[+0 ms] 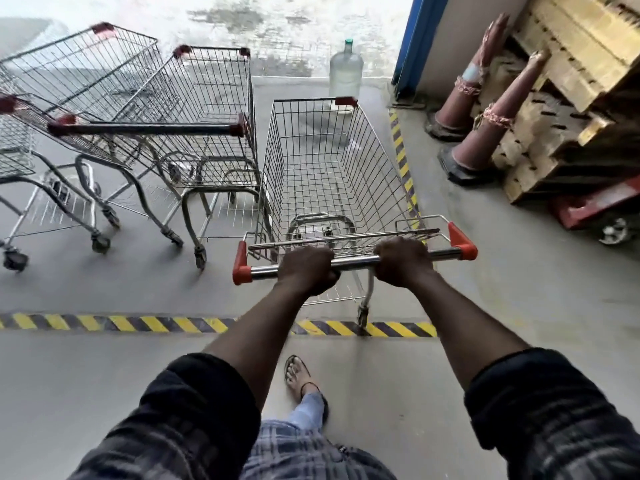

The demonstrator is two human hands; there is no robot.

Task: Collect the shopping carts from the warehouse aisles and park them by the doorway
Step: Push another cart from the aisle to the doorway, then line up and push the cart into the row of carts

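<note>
1. Left hand (306, 268) and right hand (403, 259) grip the steel handle (353, 262) of a shopping cart (332, 161), fingers wrapped round the bar. The cart stands just beside the parked carts (194, 126) on its left.
2. A large water jug (345, 72) stands just beyond the cart's nose; two traffic cones (485, 140) lean against stacked pallets (571, 81) at right.
3. Yellow-black hazard tape (138, 323) crosses the grey concrete floor (502, 289); a blue door frame (420, 39) edges the bright opening.
</note>
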